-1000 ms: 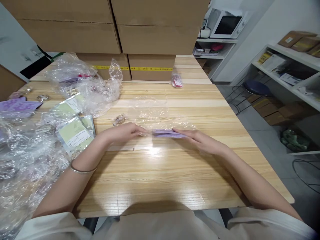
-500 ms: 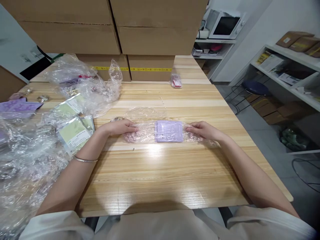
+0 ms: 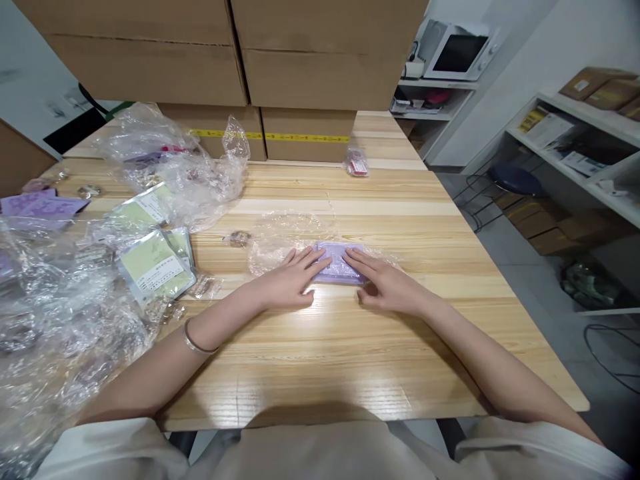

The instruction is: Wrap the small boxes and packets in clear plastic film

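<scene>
Hands moved inward, left hand [image 3: 287, 283], right hand [image 3: 383, 287], flat on purple packet [image 3: 336, 263]

Glossy varnished pale wooden table [image 3: 350, 347] with visible grain; thin, crinkled clear plastic film [image 3: 280, 240] over a matt lilac packet [image 3: 335, 263] at centre; shiny metal bangle [image 3: 193, 340] on the left wrist; matt brown cardboard boxes [image 3: 310, 67] at the far edge

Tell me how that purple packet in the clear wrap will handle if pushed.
The purple packet lies flat and thin, so probably light. Its crinkled clear wrap looks glossy, so it may slide on the smooth table. The wrap itself seems floppy.
</scene>
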Demonstrator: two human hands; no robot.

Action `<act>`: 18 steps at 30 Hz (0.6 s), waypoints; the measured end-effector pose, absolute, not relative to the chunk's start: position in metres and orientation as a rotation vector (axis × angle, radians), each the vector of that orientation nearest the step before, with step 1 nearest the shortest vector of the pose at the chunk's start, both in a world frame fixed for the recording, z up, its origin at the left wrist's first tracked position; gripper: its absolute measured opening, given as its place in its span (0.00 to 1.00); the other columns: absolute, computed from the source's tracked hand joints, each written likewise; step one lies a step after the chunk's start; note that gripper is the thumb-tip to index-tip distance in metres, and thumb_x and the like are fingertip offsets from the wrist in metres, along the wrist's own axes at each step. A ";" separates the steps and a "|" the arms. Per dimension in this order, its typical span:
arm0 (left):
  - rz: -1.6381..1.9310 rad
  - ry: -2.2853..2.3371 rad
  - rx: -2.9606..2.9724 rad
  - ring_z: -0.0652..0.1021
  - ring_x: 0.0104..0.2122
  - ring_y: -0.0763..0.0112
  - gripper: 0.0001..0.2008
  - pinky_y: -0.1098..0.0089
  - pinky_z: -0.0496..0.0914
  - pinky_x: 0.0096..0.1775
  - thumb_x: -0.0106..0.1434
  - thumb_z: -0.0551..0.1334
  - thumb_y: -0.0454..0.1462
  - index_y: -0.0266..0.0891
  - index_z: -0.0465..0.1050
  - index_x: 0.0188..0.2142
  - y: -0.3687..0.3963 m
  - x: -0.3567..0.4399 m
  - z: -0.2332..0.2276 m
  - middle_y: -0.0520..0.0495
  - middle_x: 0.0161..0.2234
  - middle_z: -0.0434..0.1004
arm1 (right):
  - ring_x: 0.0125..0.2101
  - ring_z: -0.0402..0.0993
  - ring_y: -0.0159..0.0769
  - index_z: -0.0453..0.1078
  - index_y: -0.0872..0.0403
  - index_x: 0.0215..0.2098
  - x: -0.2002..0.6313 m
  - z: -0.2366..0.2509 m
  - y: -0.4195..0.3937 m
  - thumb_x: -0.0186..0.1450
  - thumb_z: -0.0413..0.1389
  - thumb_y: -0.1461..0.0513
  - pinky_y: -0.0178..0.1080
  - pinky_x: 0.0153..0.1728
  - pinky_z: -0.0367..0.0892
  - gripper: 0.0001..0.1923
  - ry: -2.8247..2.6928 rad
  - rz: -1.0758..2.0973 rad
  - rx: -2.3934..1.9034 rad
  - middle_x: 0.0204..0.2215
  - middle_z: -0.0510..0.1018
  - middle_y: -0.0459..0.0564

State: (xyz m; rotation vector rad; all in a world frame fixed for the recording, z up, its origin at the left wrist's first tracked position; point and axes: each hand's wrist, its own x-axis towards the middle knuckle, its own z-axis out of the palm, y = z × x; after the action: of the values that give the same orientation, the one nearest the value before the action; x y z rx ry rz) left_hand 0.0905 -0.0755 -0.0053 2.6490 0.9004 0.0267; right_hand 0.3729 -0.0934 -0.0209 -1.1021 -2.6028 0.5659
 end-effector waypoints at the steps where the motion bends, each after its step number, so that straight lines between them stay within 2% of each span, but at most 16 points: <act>1: 0.010 0.941 2.635 0.50 0.69 0.53 0.34 0.47 0.49 0.65 0.65 0.53 0.33 0.39 0.48 0.69 -0.074 0.091 -0.010 0.37 0.70 0.45 | 0.67 0.52 0.48 0.51 0.51 0.70 0.372 -0.026 -0.091 0.61 0.55 0.64 0.54 0.64 0.57 0.40 -2.576 0.543 -1.116 0.69 0.55 0.55; 4: 0.060 0.990 2.559 0.58 0.67 0.61 0.30 0.52 0.54 0.64 0.66 0.48 0.28 0.40 0.54 0.67 -0.064 0.084 -0.010 0.38 0.69 0.52 | 0.66 0.57 0.44 0.55 0.50 0.69 0.375 -0.032 -0.083 0.65 0.51 0.65 0.53 0.64 0.58 0.34 -2.515 0.551 -1.119 0.67 0.60 0.53; 8: 0.139 0.879 2.254 0.72 0.58 0.65 0.22 0.63 0.64 0.58 0.69 0.52 0.36 0.46 0.67 0.61 -0.051 0.062 0.017 0.46 0.61 0.69 | 0.62 0.65 0.43 0.62 0.47 0.65 0.388 -0.016 -0.079 0.70 0.49 0.60 0.50 0.63 0.60 0.25 -2.404 0.804 -1.138 0.64 0.66 0.49; 10: 0.099 0.895 2.063 0.76 0.52 0.64 0.18 0.66 0.67 0.54 0.69 0.54 0.42 0.45 0.74 0.54 -0.047 0.051 0.031 0.48 0.55 0.76 | 0.56 0.72 0.45 0.71 0.47 0.58 0.394 -0.005 -0.079 0.70 0.50 0.54 0.49 0.58 0.65 0.21 -2.295 0.957 -1.210 0.56 0.76 0.49; 12: 0.078 0.989 1.924 0.78 0.46 0.62 0.18 0.67 0.70 0.48 0.66 0.57 0.48 0.43 0.79 0.47 -0.043 0.044 0.039 0.49 0.47 0.81 | 0.45 0.78 0.46 0.78 0.50 0.45 0.398 0.002 -0.079 0.68 0.52 0.48 0.45 0.47 0.72 0.20 -2.171 1.081 -1.321 0.42 0.83 0.49; 14: 0.094 1.106 1.854 0.78 0.36 0.65 0.18 0.70 0.70 0.39 0.63 0.60 0.51 0.41 0.79 0.39 -0.041 0.042 0.041 0.50 0.35 0.82 | 0.34 0.77 0.42 0.78 0.53 0.32 0.401 0.005 -0.077 0.65 0.53 0.44 0.40 0.35 0.71 0.23 -2.045 1.163 -1.419 0.29 0.81 0.47; 15: 0.120 1.157 1.834 0.75 0.30 0.68 0.18 0.71 0.68 0.34 0.62 0.60 0.52 0.41 0.78 0.35 -0.039 0.041 0.040 0.51 0.29 0.79 | 0.29 0.74 0.38 0.76 0.54 0.29 0.402 0.004 -0.075 0.63 0.54 0.43 0.38 0.31 0.68 0.24 -1.985 1.199 -1.456 0.26 0.78 0.46; 18: 0.224 1.234 1.760 0.67 0.20 0.75 0.18 0.74 0.61 0.26 0.61 0.61 0.53 0.40 0.71 0.31 -0.032 0.040 0.030 0.55 0.19 0.67 | 0.22 0.67 0.31 0.75 0.54 0.30 0.409 -0.002 -0.066 0.59 0.59 0.43 0.35 0.24 0.62 0.23 -1.829 1.320 -1.519 0.23 0.74 0.44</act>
State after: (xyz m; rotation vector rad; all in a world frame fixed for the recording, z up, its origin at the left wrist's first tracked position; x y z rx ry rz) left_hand 0.0398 -0.0320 0.0299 1.7599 1.2340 0.2236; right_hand 0.4088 -0.0656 -0.0025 -1.5194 -1.8291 1.3199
